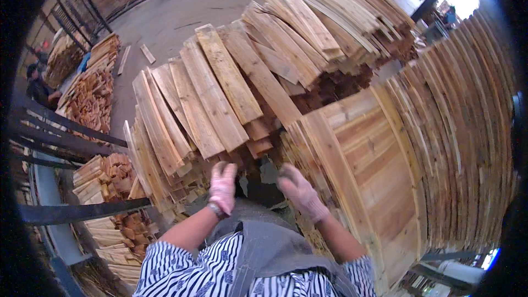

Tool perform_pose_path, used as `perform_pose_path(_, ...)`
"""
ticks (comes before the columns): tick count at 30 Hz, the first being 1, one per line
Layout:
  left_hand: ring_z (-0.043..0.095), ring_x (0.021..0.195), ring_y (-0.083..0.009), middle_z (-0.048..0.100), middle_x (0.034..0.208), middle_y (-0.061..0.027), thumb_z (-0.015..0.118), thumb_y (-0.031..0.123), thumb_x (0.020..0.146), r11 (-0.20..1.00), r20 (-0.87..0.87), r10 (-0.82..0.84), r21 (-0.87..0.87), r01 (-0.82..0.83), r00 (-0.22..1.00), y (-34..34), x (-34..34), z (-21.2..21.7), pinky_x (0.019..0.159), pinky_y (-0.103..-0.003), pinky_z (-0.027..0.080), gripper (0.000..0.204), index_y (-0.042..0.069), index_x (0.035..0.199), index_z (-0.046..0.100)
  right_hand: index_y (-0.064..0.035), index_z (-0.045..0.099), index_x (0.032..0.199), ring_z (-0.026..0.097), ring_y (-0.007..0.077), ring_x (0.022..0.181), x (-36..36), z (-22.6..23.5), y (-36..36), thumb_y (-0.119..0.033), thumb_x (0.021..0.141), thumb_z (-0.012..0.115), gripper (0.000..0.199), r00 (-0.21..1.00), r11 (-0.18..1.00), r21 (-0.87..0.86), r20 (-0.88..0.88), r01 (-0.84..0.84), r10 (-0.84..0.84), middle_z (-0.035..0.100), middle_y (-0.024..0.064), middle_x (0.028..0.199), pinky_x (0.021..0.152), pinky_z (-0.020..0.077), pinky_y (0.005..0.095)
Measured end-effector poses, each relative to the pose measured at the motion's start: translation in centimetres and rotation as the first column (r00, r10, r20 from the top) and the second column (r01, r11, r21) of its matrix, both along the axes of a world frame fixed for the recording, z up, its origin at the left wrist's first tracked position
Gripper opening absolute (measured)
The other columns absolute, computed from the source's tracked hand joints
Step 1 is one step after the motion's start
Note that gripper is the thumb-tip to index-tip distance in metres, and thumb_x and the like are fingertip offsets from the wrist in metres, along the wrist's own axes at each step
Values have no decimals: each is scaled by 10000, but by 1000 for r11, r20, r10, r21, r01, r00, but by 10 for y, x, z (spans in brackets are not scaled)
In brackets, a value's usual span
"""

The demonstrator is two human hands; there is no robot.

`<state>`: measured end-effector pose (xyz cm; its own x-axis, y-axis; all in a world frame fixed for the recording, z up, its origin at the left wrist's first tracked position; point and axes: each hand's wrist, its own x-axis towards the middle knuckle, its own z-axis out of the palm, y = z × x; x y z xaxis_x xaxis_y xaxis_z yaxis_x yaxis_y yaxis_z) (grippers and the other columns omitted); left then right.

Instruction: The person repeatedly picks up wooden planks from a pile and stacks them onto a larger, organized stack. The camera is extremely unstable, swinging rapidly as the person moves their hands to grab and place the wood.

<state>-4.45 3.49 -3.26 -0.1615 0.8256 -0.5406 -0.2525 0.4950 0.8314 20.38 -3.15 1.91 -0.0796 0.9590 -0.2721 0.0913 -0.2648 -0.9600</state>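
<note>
My left hand (222,188), in a pink knit glove with a band at the wrist, is just in front of the near ends of loose wooden boards (212,93). Its fingers point forward and look apart, with no object visible in them. My right hand (302,191), gloved alike, hovers beside the left edge of a stack of plank panels (368,154). Its fingers reach toward the gap between the two stacks and hold nothing I can see; their tips are slightly blurred. Below both hands hangs my grey apron (269,247).
Panels standing on edge (456,132) make a tall row at the right. Black metal bars (88,212) jut in from the left, near piles of short wood pieces (118,179). At far left a person (39,85) is beside another wood pile. Scraps lie on the concrete floor (181,11).
</note>
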Motion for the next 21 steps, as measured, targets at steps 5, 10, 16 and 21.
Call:
perform_pose_path(5, 587, 1208, -296, 631, 1310, -88, 651, 307, 980, 991, 261, 24, 122, -58, 965, 36, -64, -22, 1031, -429, 485, 480, 99, 1399, 542, 26, 457, 1430, 569, 207, 1137, -55, -63, 207, -364, 1039, 567, 563, 926, 955, 152, 246, 255, -286, 615, 104, 1237, 992, 471, 311)
perform_pose_path(10, 626, 1249, -342, 657, 1306, -229, 763, 45, 836, 960, -489, -164, 123, 253, 857, 57, -67, -17, 1046, -396, 511, 716, 69, 1483, 458, -11, 448, 1457, 542, 281, 1281, -71, -73, 294, -372, 1032, 567, 570, 847, 981, -154, 532, 116, -17, 605, 144, 1348, 1065, 438, 349)
perform_pose_path(16, 588, 1249, -317, 606, 1327, -180, 782, -41, 807, 905, -731, -169, 150, 397, 661, 50, -71, -7, 1071, -373, 496, 664, 46, 1416, 534, -19, 507, 1399, 591, 248, 1186, -76, -54, 294, -481, 1012, 589, 608, 899, 990, -136, 429, -27, 84, 631, 131, 1295, 1024, 458, 355)
perform_pose_path(21, 594, 1230, -277, 607, 1293, -131, 744, 119, 927, 963, -83, -145, 216, 160, 986, 59, -73, -46, 1015, -416, 519, 437, 48, 1297, 522, 0, 366, 1528, 514, 224, 1297, -75, -57, 315, -366, 1012, 642, 691, 948, 926, -377, 301, 19, 103, 554, 126, 1425, 1088, 397, 328)
